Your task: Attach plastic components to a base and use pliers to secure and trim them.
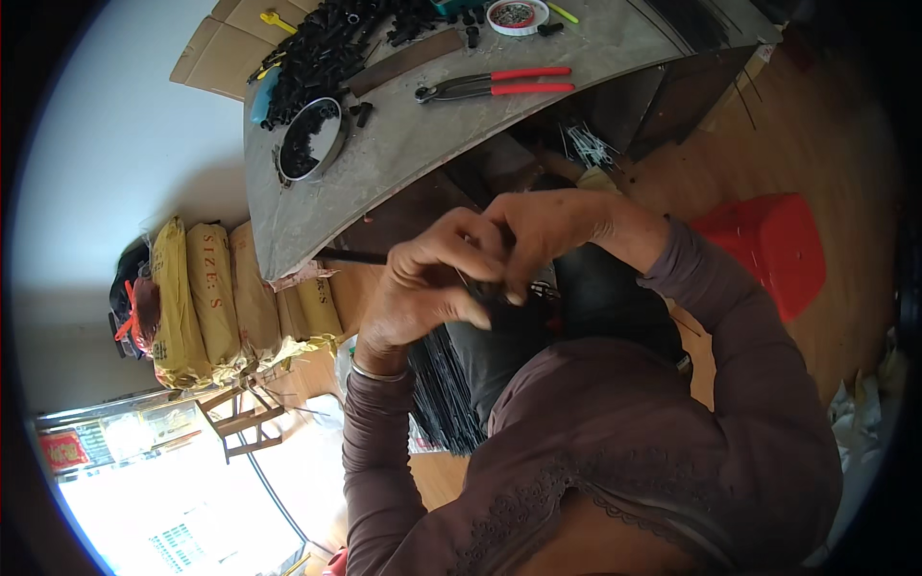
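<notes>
My left hand (423,278) and my right hand (557,226) meet above my lap, just off the near edge of the table. The fingers of both close round a small black part (488,291), largely covered by the fingertips, so its exact kind does not show. Thumb and fingers of the left hand curve about it from the left. From above, the right hand pinches it. A dark bar (351,256) runs leftward behind the left hand; whether the hand touches it is hidden.
On the grey table (403,144) lie red-handled pincers (495,84), a heap of black plastic parts (322,53), a round metal bowl (314,139) and a white dish (517,16). Black rods (447,394) stand by my left leg. A red stool (768,250) is at right; sacks (211,288) at left.
</notes>
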Motion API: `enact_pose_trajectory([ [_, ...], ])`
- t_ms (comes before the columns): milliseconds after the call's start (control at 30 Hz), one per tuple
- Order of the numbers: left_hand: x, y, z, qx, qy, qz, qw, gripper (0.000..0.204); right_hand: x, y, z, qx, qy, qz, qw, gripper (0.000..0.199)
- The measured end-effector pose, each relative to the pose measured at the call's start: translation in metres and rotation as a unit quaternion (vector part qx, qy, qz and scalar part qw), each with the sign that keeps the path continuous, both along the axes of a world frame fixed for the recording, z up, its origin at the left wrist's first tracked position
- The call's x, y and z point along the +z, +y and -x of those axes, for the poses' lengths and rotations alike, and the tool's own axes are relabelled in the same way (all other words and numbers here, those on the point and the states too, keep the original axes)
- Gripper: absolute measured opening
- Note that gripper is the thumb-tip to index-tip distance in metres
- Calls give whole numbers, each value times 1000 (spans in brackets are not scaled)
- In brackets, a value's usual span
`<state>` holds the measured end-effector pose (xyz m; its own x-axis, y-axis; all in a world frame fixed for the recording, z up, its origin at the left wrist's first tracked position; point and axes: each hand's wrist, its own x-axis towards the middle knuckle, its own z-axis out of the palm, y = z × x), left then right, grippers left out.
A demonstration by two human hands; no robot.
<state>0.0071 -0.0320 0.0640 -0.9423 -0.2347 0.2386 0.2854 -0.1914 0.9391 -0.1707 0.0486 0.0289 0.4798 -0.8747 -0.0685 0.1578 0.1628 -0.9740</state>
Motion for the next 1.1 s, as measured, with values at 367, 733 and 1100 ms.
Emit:
enact_pose_trajectory([
  [367,13,-1,3,210,-28,-4,977,36,-1,16,-15,-205,-135,7,969,27],
  [733,5,-2,9,208,11,-73,975,46,-2,12,-26,-271,-192,54,942,19],
  [1100,-7,-17,6,27,20,-138,990,33,-2,13,-25,-210,-194,36,958,21],
])
